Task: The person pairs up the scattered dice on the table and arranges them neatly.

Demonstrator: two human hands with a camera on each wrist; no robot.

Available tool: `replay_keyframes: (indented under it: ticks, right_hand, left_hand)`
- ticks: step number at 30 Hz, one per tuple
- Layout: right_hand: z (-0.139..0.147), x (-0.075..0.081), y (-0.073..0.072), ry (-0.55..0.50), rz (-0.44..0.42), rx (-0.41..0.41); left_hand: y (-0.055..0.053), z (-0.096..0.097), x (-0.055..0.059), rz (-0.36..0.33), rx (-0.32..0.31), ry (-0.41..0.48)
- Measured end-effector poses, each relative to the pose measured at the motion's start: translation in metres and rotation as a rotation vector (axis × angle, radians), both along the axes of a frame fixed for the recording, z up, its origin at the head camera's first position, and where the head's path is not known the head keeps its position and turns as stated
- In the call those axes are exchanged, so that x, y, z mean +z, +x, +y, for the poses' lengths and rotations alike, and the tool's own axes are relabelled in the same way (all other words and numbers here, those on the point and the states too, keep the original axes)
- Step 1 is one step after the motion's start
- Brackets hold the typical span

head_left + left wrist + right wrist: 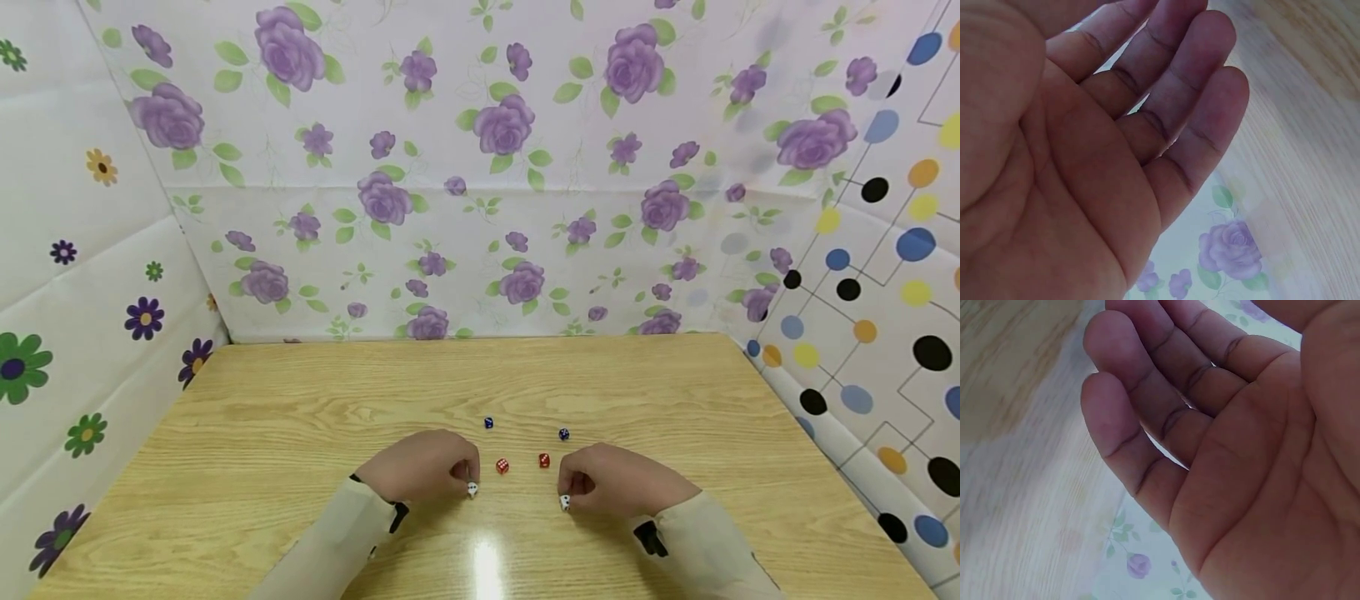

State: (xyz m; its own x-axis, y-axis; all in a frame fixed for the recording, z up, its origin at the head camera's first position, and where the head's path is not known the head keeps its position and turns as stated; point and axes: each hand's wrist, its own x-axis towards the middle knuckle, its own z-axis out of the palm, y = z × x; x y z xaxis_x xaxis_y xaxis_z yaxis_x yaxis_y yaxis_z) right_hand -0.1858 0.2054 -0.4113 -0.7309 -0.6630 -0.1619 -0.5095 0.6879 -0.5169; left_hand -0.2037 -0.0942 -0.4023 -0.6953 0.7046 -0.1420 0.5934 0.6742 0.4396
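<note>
Head view shows the left hand (427,465) pinching the left white die (472,489) and the right hand (622,479) pinching the right white die (565,502), both well in from the side edges of the desk (262,417). Between the hands lie the left red die (502,466) and right red die (544,460), apart; nearer the desk's far edge sit the left blue die (489,422) and right blue die (564,434).

Thumb tips of L. hand (429,467) & R. hand (622,482) are cut off by wrist-view edges; white dice (472,489), pt. hidden in grip; pips on blue dice (489,422), too sm. to be read.
</note>
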Motion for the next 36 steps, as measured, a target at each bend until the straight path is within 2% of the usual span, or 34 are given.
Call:
replay_keyframes:
  ticks: [6, 17, 24, 36]
  right_hand:
    - [0.000, -0.001, 0.000, -0.004, -0.003, 0.005]
    - [-0.003, -0.002, 0.001, -0.011, -0.023, 0.012]
    - [-0.006, -0.001, 0.003, -0.010, -0.039, 0.023]
    - [-0.002, 0.000, 0.001, -0.001, -0.020, 0.010]
  left_hand:
    - [0.000, 0.001, 0.000, -0.003, -0.036, 0.021]
    - [0.001, 0.005, -0.002, 0.014, -0.033, -0.005]
    - [0.004, 0.011, -0.004, 0.025, -0.067, -0.010]
    - [0.003, 0.006, -0.004, 0.000, -0.033, 0.017]
